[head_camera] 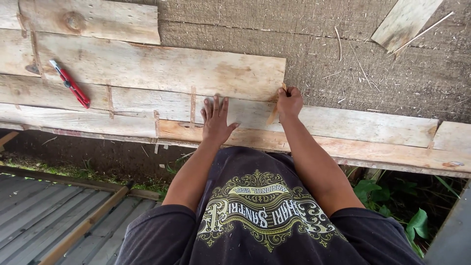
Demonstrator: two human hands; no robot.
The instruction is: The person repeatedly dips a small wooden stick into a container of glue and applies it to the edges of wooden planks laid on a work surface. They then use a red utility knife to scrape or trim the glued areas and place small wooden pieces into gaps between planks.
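Note:
My left hand (pixel 216 120) lies flat, fingers spread, on a pale wooden plank (pixel 147 66) that rests on other planks. My right hand (pixel 289 102) is closed around a thin wooden stick or pencil (pixel 273 114) at the plank's right end, its tip near the plank's corner. Both forearms reach up from my dark printed shirt at the bottom of the view.
A red utility knife (pixel 70 84) lies on the planks at the left. A long lower plank (pixel 373 127) runs right. A loose board (pixel 403 22) sits top right on a rough grey mat (pixel 373 73). Corrugated sheet (pixel 39 216) and green plants (pixel 392 201) lie below.

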